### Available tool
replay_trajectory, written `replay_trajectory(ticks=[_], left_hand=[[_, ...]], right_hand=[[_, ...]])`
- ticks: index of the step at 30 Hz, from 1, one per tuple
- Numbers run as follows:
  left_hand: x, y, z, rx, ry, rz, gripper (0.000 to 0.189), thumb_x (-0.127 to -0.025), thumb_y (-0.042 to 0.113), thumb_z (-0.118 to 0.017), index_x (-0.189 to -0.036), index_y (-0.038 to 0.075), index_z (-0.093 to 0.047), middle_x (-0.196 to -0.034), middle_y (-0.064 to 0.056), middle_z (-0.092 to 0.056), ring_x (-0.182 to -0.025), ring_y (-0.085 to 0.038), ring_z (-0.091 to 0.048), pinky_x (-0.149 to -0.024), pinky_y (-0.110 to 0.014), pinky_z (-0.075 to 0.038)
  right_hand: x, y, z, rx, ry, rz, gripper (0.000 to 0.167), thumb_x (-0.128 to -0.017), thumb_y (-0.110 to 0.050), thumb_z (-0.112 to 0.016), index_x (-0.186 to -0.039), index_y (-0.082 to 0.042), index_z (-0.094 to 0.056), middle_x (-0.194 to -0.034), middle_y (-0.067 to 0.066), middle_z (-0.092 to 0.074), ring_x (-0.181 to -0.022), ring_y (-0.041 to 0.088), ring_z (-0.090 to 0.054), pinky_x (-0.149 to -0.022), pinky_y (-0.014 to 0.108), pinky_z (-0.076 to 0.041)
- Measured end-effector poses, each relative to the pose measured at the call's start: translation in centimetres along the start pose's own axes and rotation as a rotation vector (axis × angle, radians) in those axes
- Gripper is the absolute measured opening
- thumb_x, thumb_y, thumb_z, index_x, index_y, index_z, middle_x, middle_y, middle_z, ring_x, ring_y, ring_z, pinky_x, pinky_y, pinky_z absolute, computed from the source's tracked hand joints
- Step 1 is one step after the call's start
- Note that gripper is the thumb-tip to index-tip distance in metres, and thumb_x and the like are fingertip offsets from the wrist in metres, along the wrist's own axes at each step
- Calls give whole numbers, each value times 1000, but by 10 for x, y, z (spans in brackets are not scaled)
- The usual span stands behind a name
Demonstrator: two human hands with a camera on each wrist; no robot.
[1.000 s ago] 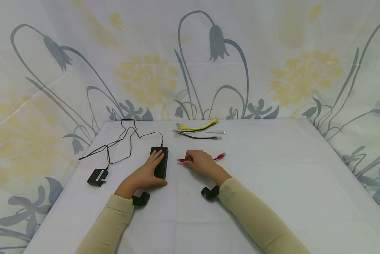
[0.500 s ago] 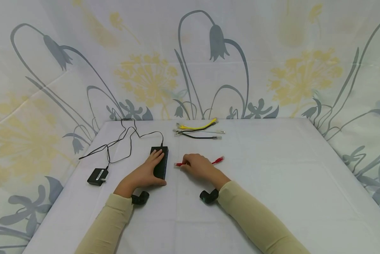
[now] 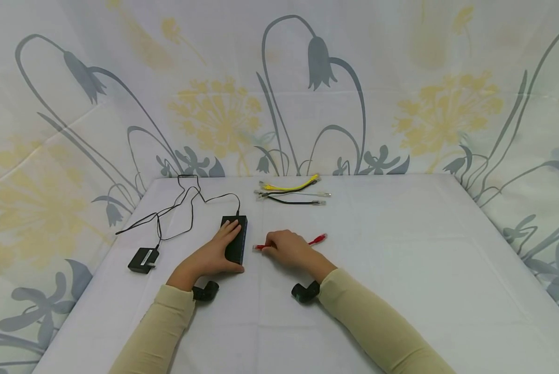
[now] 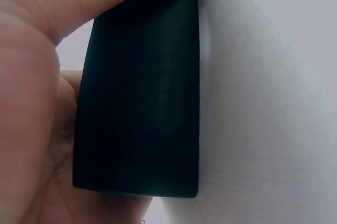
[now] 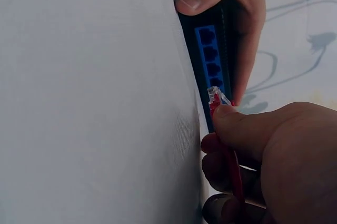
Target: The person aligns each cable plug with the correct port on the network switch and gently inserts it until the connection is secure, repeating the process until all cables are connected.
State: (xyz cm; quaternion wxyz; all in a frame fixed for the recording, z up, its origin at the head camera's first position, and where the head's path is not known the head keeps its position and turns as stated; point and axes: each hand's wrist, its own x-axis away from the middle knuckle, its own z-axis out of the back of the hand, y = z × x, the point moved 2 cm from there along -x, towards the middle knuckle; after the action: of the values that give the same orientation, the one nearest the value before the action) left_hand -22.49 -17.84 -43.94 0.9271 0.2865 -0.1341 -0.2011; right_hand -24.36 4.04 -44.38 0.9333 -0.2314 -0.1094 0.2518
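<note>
My left hand (image 3: 211,255) grips a black network switch (image 3: 236,250) on the table, fingers laid over its top and thumb at its near end. The switch's dark end face (image 4: 139,103) fills the middle of the left wrist view. Its side bears a row of blue-framed ports (image 5: 210,52), facing my right hand (image 3: 288,249). That hand pinches a red Ethernet cable (image 3: 317,239) just behind one clear plug (image 5: 214,95). The plug points at the switch and overlaps the lower ports in the right wrist view. The cable's other end sticks out to the right.
Behind the hands lie several short Ethernet cables: a yellow one (image 3: 290,187), black ones (image 3: 293,203) and a pale grey one. A black power adapter (image 3: 144,260) sits left, its thin cord (image 3: 192,218) looping back to the switch. A flowered cloth (image 3: 279,119) hangs behind the table.
My right hand has moved slightly left and nearer to me with the red Ethernet cable, bringing its plug closer to the switch. The left hand stays almost still on the switch.
</note>
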Motion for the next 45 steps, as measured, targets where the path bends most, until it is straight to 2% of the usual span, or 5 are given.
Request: replay_trajectory(ticks=[11, 19, 23, 30, 45], left_hand=[[0, 0, 1, -8, -1, -2, 111, -74, 40, -82, -157, 13, -14, -165, -5, -2, -152, -31, 5, -116, -59, -19], [0, 0, 1, -8, 3, -5, 110, -74, 41, -82, -157, 12, -15, -165, -4, -2, -152, -30, 6, -116, -59, -19], [-1, -1, 1, -12, 8, -11, 110, -74, 41, -82, -157, 12, -15, -165, -5, -3, -152, -31, 5, -116, -59, -19], [-2, -2, 1, -9, 10, -16, 111, -73, 40, -83, -157, 12, -16, -165, -5, -4, -152, -31, 5, -117, -58, -18], [-3, -5, -1, -9, 8, -9, 110, -73, 40, -83, -157, 13, -16, -165, -4, -4, -152, -30, 5, -117, -58, -18]], right_hand=[[2, -8, -5, 22, 18, 89, 14, -95, -32, -61, -100, -20, -67, -88, -6, -68, -78, 10, -57, -71, 28, -47], [4, -12, -5, -9, 55, 80, 14, -95, -29, -61, -106, -20, -64, -80, -4, -64, -69, 10, -55, -65, 26, -45], [5, -14, -7, -20, 43, 69, 12, -95, -29, -62, -101, -18, -61, -75, -4, -61, -66, 11, -53, -62, 25, -42], [5, -18, -12, 6, -17, 56, 15, -96, -34, -59, -98, -19, -58, -77, -6, -61, -69, 11, -54, -63, 25, -43], [9, -25, -11, 67, -39, 77, 13, -98, -35, -57, -95, -21, -57, -76, -7, -60, -69, 11, -54, -61, 26, -42]])
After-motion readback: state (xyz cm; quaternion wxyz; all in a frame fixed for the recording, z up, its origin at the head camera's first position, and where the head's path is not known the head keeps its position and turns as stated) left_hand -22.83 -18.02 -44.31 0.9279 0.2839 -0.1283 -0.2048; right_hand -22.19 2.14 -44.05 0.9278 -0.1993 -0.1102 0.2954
